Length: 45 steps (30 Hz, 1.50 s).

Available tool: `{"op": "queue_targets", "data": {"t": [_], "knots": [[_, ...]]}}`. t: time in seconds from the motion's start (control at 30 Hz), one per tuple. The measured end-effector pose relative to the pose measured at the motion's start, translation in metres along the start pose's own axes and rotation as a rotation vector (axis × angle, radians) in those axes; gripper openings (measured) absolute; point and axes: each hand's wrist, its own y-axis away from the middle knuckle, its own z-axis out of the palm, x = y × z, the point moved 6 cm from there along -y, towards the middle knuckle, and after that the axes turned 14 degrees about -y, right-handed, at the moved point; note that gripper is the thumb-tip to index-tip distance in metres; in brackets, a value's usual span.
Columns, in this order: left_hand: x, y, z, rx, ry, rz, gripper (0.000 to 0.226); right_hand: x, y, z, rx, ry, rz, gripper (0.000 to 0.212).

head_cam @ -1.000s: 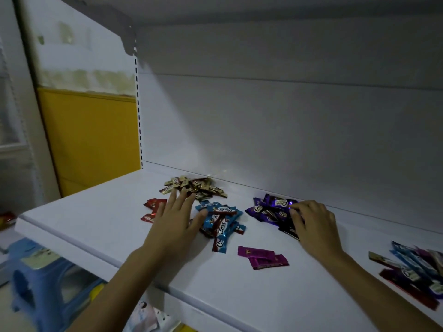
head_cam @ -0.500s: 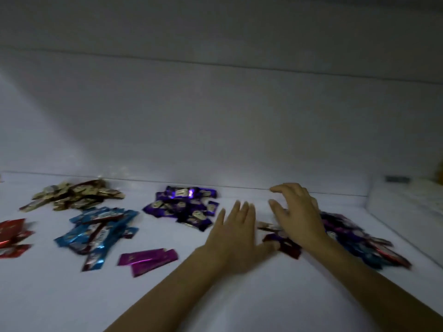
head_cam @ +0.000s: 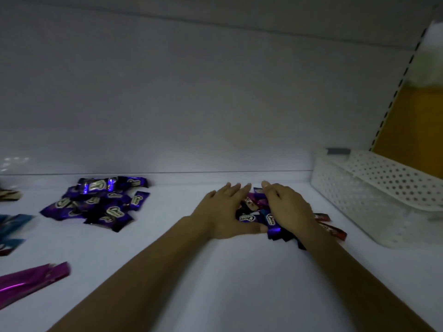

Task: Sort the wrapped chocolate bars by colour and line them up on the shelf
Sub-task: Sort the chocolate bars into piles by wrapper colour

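A mixed heap of wrapped chocolate bars (head_cam: 257,213), purple, blue, magenta and red, lies on the white shelf (head_cam: 215,271) between my two hands. My left hand (head_cam: 225,209) rests flat with straight fingers against the heap's left side. My right hand (head_cam: 287,207) lies over the heap's right side with fingers bent down onto the wrappers; what is under its palm is hidden. A sorted pile of purple bars (head_cam: 100,202) sits to the left. Magenta bars (head_cam: 31,281) lie at the near left, blue bars (head_cam: 12,226) at the left edge.
A white perforated plastic basket (head_cam: 374,188) stands at the right, close to the mixed heap. Two red bars (head_cam: 333,230) stick out beside my right wrist. The shelf's white back wall rises just behind the piles. Gold bars (head_cam: 9,195) peek in at far left.
The view has swung right, bringing the basket into sight. Both hands have moved from the sorted piles to the mixed heap and now close in on it from either side.
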Motion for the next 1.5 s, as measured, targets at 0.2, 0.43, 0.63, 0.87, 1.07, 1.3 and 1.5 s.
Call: {"op": "queue_targets", "data": {"t": [0.2, 0.43, 0.63, 0.87, 1.07, 1.3, 1.5], "knots": [[-0.003, -0.005, -0.003, 0.134, -0.035, 0.048, 0.089, -0.007, -0.001, 0.002, -0.012, -0.137, -0.072, 0.041], [-0.005, 0.001, -0.013, 0.323, -0.034, 0.01, 0.047, -0.011, 0.001, 0.005, 0.002, -0.075, -0.121, 0.032], [-0.009, 0.005, -0.018, 0.399, -0.037, -0.049, 0.033, -0.015, 0.003, 0.005, 0.005, -0.038, -0.142, 0.039], [-0.028, 0.01, -0.019, 0.397, 0.531, -0.146, 0.013, -0.022, 0.006, -0.002, 0.076, 0.055, -0.169, 0.04], [-0.027, 0.01, -0.024, 0.437, 0.61, -0.166, 0.018, -0.048, 0.019, -0.005, 0.167, -0.057, -0.33, 0.045], [-0.033, 0.015, -0.042, 0.516, 0.653, -0.213, 0.02, -0.047, 0.025, -0.004, 0.18, -0.213, -0.33, 0.047], [-0.049, 0.039, -0.073, 0.537, 0.607, -0.198, 0.018, -0.062, 0.03, 0.0, 0.115, -0.272, -0.356, 0.036]]}}
